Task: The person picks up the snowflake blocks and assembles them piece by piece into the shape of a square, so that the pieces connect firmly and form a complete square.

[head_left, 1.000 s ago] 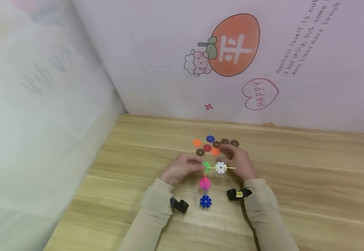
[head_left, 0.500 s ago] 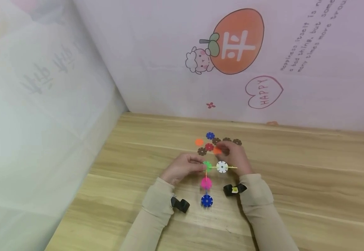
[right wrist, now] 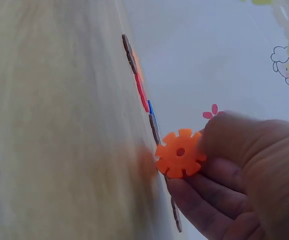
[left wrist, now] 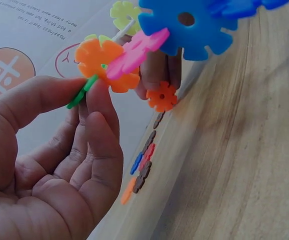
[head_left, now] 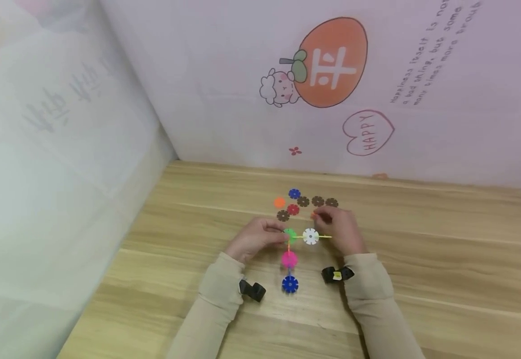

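Note:
My left hand [head_left: 252, 240] pinches a green notched disc [left wrist: 82, 91], part of a chain of interlocking plastic discs. From the green disc, one branch runs toward me through an orange disc [left wrist: 107, 65] and a pink disc [head_left: 289, 260] to a blue disc [head_left: 290, 284]. Another branch goes right, with a white disc [head_left: 310, 236] and yellow discs standing edge-on. Just beyond that branch, my right hand [head_left: 342, 230] grips a loose orange disc [right wrist: 179, 152] between thumb and fingers. In the right wrist view its centre hole and notched rim show.
Several loose discs lie behind the hands on the wooden table [head_left: 152, 279]: brown discs [head_left: 317, 201], a red disc [head_left: 293, 209], a blue disc [head_left: 294, 193] and an orange disc [head_left: 279, 202]. A printed white sheet [head_left: 224, 99] rises at the table's back edge.
My right hand has picked up the nearer orange disc, which lay among the loose ones. The left hand keeps its pinch on the green disc. The head view has shifted slightly.

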{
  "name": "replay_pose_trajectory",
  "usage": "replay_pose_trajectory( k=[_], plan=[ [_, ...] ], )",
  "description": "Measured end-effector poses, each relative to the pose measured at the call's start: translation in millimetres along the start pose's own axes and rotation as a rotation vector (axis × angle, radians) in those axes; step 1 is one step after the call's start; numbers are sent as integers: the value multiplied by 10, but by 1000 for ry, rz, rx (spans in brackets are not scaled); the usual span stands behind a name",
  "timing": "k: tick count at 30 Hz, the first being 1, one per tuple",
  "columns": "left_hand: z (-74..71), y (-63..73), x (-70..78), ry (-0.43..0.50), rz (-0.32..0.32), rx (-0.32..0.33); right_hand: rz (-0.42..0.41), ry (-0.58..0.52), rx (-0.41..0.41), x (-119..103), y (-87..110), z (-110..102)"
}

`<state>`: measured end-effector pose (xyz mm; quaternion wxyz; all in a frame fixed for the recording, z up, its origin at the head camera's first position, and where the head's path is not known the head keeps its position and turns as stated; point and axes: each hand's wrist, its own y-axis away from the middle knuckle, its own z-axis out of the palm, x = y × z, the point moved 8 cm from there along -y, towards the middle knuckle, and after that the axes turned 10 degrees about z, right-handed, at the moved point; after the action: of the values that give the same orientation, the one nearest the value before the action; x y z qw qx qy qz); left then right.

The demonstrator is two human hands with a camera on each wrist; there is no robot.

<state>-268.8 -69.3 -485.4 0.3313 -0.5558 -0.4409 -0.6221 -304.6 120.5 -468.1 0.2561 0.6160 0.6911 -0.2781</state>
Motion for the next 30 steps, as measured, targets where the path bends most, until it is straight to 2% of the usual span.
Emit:
replay_pose_trajectory(
  k=[5,10,14,17,19,24,30],
  plan=[
    [0,25,-24,3,1,0,100,-2,-33,127,38,9],
    [-13,44,-1,6,5,8,178,-94,-42,264,106,-42],
    [-26,43,24,24,10,9,281,-284,-109,396,194,-95],
    [-34,44,32,22,7,12,365,-470,-173,473,277,-131],
    [-40,39,25,15,4,13,399,-549,-203,493,331,-159],
    [-47,36,19,10,-7,17,447,-654,-256,482,440,-223],
    [-42,42,32,-17,-6,17,437,-736,-285,413,483,-272]
  ],
)
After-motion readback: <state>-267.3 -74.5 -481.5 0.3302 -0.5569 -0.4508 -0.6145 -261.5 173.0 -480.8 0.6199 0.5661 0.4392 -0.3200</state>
